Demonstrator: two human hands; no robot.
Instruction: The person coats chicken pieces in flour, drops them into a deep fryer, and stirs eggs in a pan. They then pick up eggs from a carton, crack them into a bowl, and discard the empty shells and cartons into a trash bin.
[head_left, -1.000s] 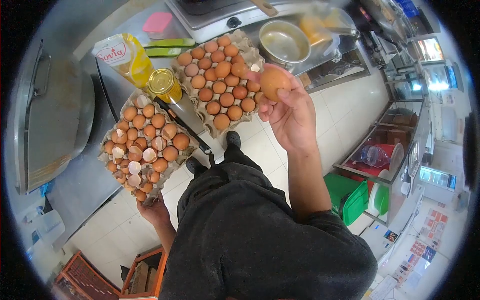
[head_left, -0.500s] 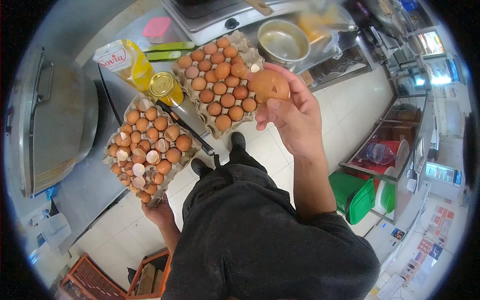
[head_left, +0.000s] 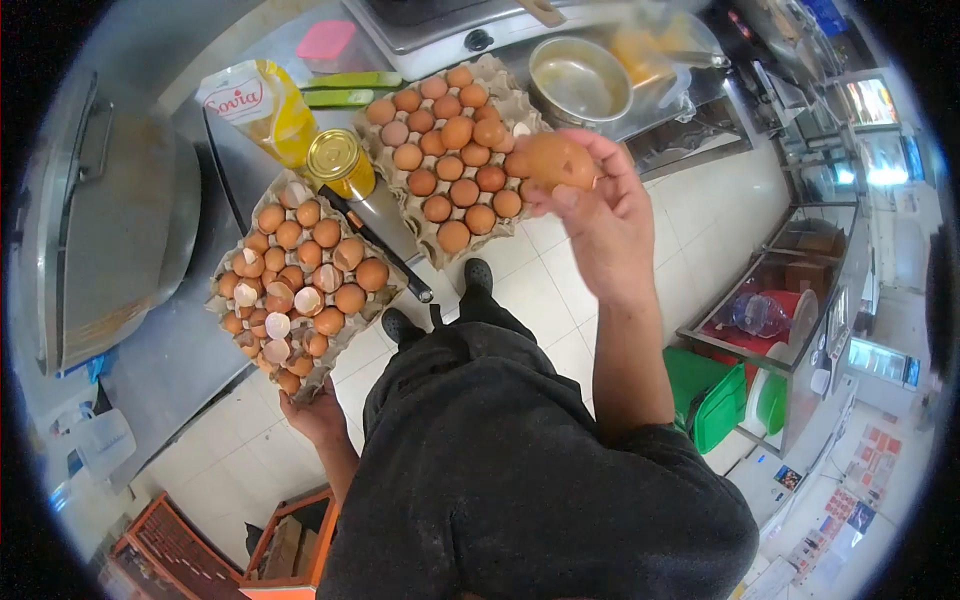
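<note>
My right hand is closed around a brown egg with a dark broken spot in its shell, held up beside the far egg tray's right edge. That far cardboard tray carries rows of brown eggs that look mostly whole. My left hand grips the bottom edge of the nearer cardboard egg tray, its fingers partly hidden beneath. Whole-looking eggs and broken eggshells with pale insides are piled in this tray. A gold-lidded yellow tin stands between the two trays.
A long black bar lies along the counter's edge. Behind are a yellow bag, green strips, a pink-lidded tub and a metal pot. A big metal vessel stands left; a green bin is right.
The view has shifted slightly, so the counter things sit a little further right. My right hand has tilted a bit with the egg still in it. My left hand keeps its grip on the tray.
</note>
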